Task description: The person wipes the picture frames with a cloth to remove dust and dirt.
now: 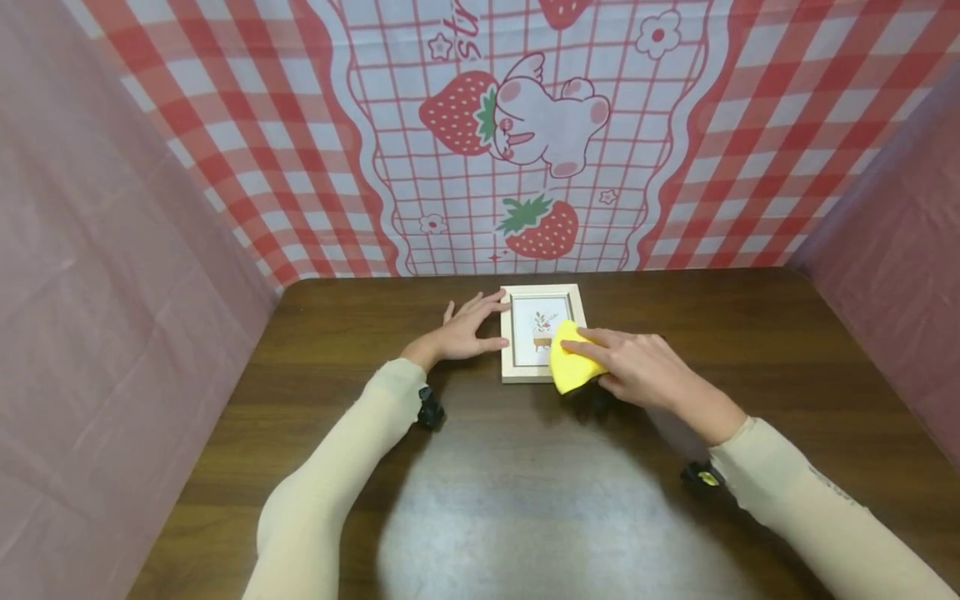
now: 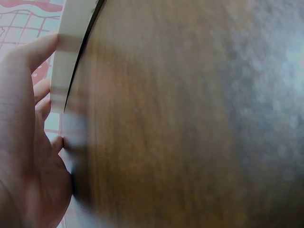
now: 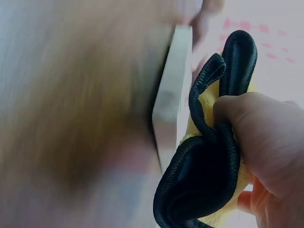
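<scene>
A pale wooden picture frame (image 1: 517,373) with a small plant print lies on the brown table near its back edge. My left hand (image 1: 468,329) is at the frame's left side, thumb and fingers spread along that edge; in the left wrist view the thumb touches the frame's side (image 2: 66,61). My right hand (image 1: 645,367) grips a folded yellow cloth (image 1: 573,362) over the frame's lower right part, covering that corner and some of the print. Seen from the right wrist, the cloth (image 3: 204,166) shows a dark stitched border bunched under the thumb.
The brown wooden table (image 1: 510,500) stretches toward me in front of the frame. Behind it hangs a red-and-white checked curtain (image 1: 465,225) with strawberries. Pink cloth walls (image 1: 112,333) stand at both sides. A dark wrist camera (image 1: 430,410) sits under the left sleeve.
</scene>
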`<state>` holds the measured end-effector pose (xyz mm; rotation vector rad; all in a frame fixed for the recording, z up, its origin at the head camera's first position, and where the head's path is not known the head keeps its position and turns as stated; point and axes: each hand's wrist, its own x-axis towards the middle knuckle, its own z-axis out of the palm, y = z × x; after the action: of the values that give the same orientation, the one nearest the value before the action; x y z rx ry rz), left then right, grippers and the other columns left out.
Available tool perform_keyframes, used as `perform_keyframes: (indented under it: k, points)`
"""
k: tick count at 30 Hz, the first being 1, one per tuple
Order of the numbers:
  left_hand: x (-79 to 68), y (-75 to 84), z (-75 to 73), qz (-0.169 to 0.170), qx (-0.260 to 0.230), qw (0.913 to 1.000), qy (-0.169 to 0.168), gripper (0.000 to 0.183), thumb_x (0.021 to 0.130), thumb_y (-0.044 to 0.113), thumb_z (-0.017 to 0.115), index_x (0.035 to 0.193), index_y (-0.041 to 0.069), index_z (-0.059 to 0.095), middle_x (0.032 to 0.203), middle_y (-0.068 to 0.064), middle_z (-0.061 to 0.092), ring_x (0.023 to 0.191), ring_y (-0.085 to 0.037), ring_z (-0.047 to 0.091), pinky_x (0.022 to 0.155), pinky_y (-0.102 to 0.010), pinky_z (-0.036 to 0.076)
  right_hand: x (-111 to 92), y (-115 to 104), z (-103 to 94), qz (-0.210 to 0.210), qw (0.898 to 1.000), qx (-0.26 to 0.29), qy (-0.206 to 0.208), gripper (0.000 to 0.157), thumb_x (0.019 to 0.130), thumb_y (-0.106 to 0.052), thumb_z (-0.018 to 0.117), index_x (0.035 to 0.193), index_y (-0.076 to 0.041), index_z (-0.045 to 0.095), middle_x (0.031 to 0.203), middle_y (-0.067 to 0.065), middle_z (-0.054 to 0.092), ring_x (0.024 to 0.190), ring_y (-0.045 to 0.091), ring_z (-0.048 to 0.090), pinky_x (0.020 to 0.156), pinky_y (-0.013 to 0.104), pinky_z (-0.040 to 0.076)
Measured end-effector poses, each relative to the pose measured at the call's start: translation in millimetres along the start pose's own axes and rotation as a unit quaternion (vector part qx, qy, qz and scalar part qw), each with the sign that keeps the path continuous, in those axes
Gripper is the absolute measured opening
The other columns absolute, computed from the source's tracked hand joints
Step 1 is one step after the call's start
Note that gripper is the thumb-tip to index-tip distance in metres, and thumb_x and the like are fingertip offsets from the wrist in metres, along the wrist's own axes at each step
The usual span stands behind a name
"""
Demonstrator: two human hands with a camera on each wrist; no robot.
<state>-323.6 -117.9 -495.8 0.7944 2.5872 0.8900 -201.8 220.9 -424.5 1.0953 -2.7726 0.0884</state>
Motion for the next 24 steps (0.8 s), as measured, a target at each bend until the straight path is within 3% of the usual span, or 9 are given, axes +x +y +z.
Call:
perform_keyframes:
  k: [4,10,14,20,24]
  points:
    - [-1.2,1.6,-1.2,-0.002,0.001,1.0,-0.001,0.082,0.105,0.058,0.068,0.176,0.03,0.038,0.193,0.008,0.011,0.182,-0.029,0.001,0.14,-0.073,-0.016,-10,25,-8.0,0.051,0.998,0.005,-0.026,0.078,0.09,-0.014,0.094,0.161,-0.021,0.062,0.159,0.023,0.068,0.095,0.032,0.078,0.056,0.03,0.044]
    - [-8.7,11.8,-6.8,0.0,0.009,0.9999,-0.007,0.081,0.107,0.058,0.066,0.176,0.028,0.037,0.194,0.006,0.009,0.182,-0.032,0.0,0.138,-0.075,-0.016,-21,61,-14.8,0.084,0.996,-0.004,-0.035,0.076,0.093,-0.012,0.089,0.162,-0.02,0.059,0.159,0.026,0.067,0.068,0.019,0.055,0.051,0.029,0.032]
    - [-8.1,12.2,-6.1,-0.003,0.007,0.9999,-0.009,0.08,0.107,0.056,0.066,0.176,0.028,0.037,0.194,0.007,0.009,0.182,-0.032,0.0,0.139,-0.075,-0.016,-26,80,-14.2,0.089,0.995,-0.014,-0.035,0.075,0.093,-0.011,0.089,0.161,-0.019,0.059,0.157,0.027,0.067,0.066,0.02,0.055,0.05,0.031,0.035]
    - [-6.4,9.8,-5.0,0.001,0.0,1.0,-0.008,0.084,0.105,0.063,0.066,0.176,0.029,0.038,0.194,0.007,0.01,0.182,-0.032,0.0,0.138,-0.075,-0.016,-28,98,-10.8,0.102,0.993,-0.017,-0.048,0.076,0.092,-0.013,0.09,0.161,-0.017,0.059,0.157,0.029,0.066,0.081,0.032,0.073,0.053,0.038,0.048]
    - [-5.6,9.4,-4.5,0.004,0.003,1.0,-0.008,0.084,0.105,0.064,0.065,0.176,0.029,0.038,0.194,0.007,0.01,0.182,-0.033,0.0,0.138,-0.077,-0.016,-27,108,-6.7,0.11,0.992,-0.014,-0.055,0.074,0.094,-0.012,0.087,0.161,-0.017,0.058,0.156,0.029,0.066,0.088,0.038,0.077,0.056,0.046,0.054]
